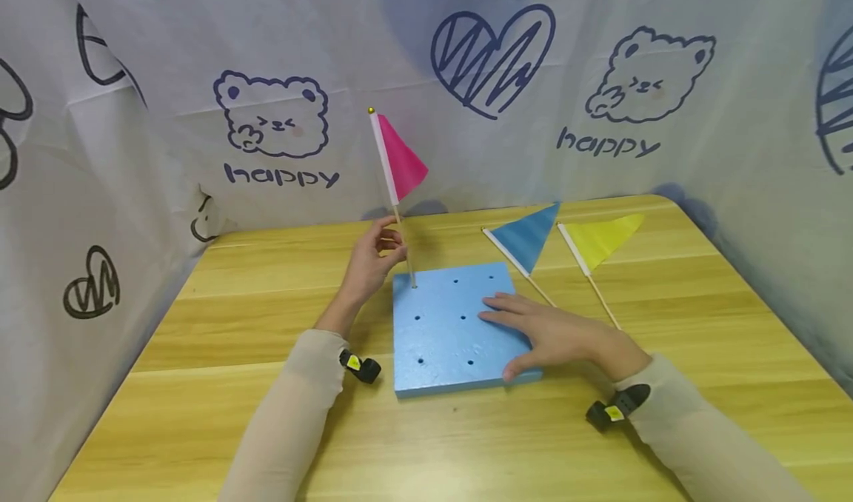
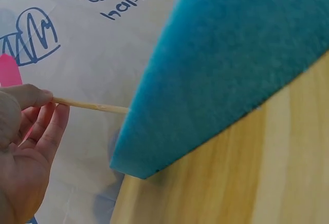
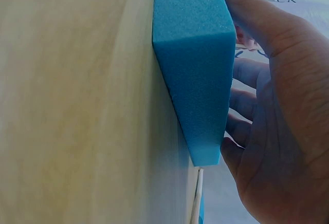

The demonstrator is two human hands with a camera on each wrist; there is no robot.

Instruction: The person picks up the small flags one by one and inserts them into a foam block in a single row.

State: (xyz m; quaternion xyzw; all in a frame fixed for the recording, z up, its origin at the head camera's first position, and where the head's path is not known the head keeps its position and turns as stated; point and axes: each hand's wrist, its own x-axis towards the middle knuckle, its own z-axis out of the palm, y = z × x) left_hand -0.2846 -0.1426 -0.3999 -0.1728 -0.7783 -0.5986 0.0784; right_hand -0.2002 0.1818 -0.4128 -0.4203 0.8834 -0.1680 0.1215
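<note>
A pink pennant flag [image 1: 401, 160] with a gold tip stands nearly upright, leaning slightly left, its thin wooden stick [image 2: 97, 106] ending in the far-left hole of a blue foam block [image 1: 440, 339]. My left hand [image 1: 375, 259] pinches that stick between thumb and fingers, a short way above the block. Fingers spread, my right hand [image 1: 556, 333] rests on the block's right side, covering part of its top. The thumb lies near the close right corner. Several other small holes show in the block's top with nothing in them.
Right of the block, a blue flag [image 1: 526, 239] and a yellow flag [image 1: 603, 241] lie on the wooden table [image 1: 266, 287], the right hand and forearm close to their sticks. Behind the table hangs a pale cloth [image 1: 386, 58] with bear and heart drawings.
</note>
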